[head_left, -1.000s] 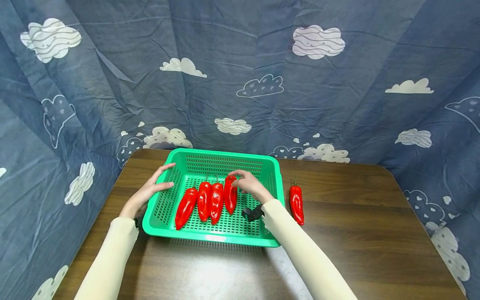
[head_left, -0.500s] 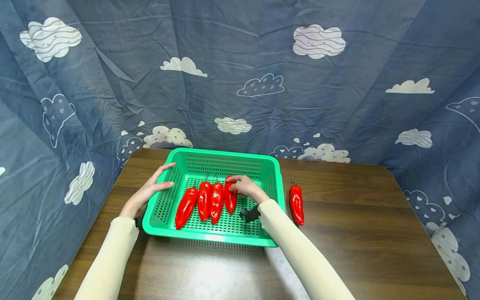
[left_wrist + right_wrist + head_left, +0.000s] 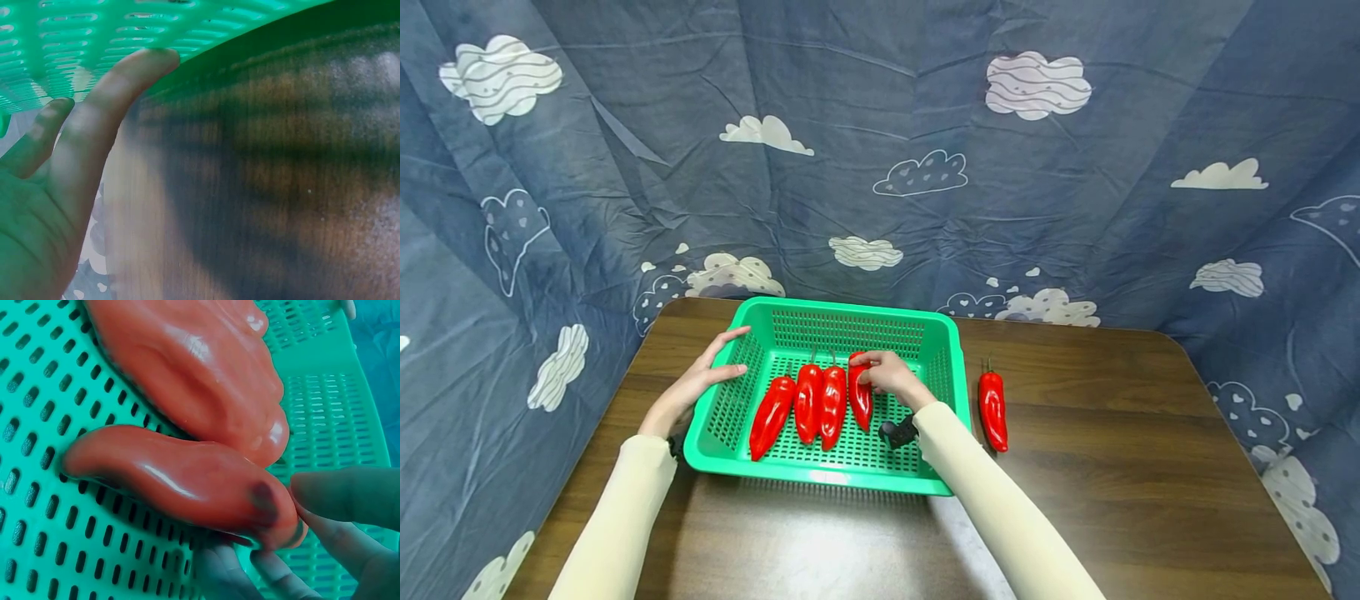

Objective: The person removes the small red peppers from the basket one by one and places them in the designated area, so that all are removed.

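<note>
A green slotted plastic basket (image 3: 827, 475) stands on the table with several long red peppers inside. My left hand (image 3: 694, 385) is at its left wall, fingers spread and fairly straight; in the left wrist view the thumb (image 3: 106, 112) touches the basket's outer side. In the basket, my right hand (image 3: 895, 375) holds the stem end of the rightmost red pepper (image 3: 859, 400). The right wrist view has thumb and fingers around that end of the pepper (image 3: 181, 478), whose stem is hidden. Another red pepper (image 3: 206, 375) lies close beside it.
One more red pepper (image 3: 992, 408) lies on the brown wooden table (image 3: 1097, 433), right of the basket. A blue curtain (image 3: 917, 233) with white clouds hangs behind the table and along both sides.
My right hand has shifted slightly left along the stem end of the rightmost pepper, whose tip has swung a little right. The left hand and the other peppers stay in place.
</note>
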The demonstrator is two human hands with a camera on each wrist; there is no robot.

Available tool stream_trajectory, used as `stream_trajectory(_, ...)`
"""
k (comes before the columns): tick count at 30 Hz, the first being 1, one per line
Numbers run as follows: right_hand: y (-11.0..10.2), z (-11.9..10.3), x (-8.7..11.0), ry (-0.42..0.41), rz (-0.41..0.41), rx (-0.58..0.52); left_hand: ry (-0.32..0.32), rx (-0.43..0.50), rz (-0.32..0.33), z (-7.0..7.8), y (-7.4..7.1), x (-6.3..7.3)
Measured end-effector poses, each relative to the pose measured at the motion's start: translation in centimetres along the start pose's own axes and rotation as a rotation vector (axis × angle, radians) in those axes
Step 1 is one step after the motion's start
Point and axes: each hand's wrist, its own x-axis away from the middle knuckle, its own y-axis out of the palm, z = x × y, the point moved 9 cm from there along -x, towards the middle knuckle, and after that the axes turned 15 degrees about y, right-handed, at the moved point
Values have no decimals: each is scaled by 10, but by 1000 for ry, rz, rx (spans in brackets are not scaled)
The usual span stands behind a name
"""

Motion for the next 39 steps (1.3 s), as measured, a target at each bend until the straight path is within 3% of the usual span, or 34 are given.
stream_trajectory(15, -12, -8, 4, -53, -8, -173, -12, -11, 10, 2, 2, 1)
stream_trajectory(27, -16, -19, 16, -99, -41, -207, -7, -4, 10, 3, 2, 1)
stream_trajectory(39, -27, -26, 29, -122, -24, -239, -12, -14, 19, 3, 2, 3)
